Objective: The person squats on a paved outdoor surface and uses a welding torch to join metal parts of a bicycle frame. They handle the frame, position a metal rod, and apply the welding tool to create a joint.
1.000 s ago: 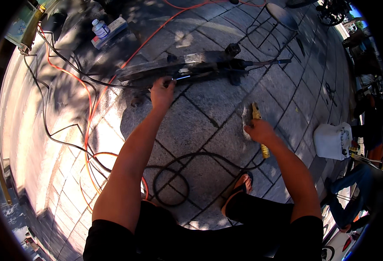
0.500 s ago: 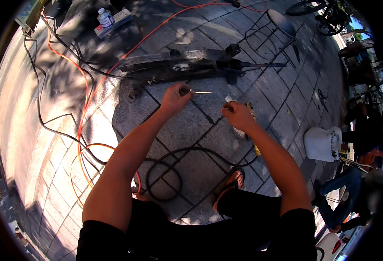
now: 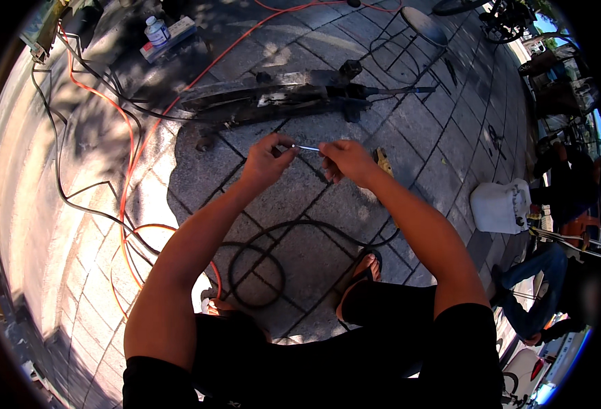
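Note:
A thin, shiny metal rod (image 3: 307, 148) spans the gap between my two hands. At its left end, my left hand (image 3: 266, 162) pinches it between thumb and fingertips. My right hand (image 3: 349, 162) has its thumb and forefinger closed at the other end, the lower fingers curled below. Just beyond the hands, a long, greasy black metal assembly (image 3: 280, 99) lies on the paving. A yellowish tool (image 3: 382, 161) lies on the ground by my right wrist, partly hidden by the forearm.
A black hose (image 3: 283, 273) loops near my feet. Orange hoses (image 3: 131, 163) run along the left. A labelled bottle (image 3: 156, 31) stands on a box at the far left. A round-topped stool (image 3: 424, 27) is at the far right, a white container (image 3: 498, 206) and seated people at right.
My right hand has moved left and closed on the free end of the rod. The view has shifted slightly; the left hand still holds the other end.

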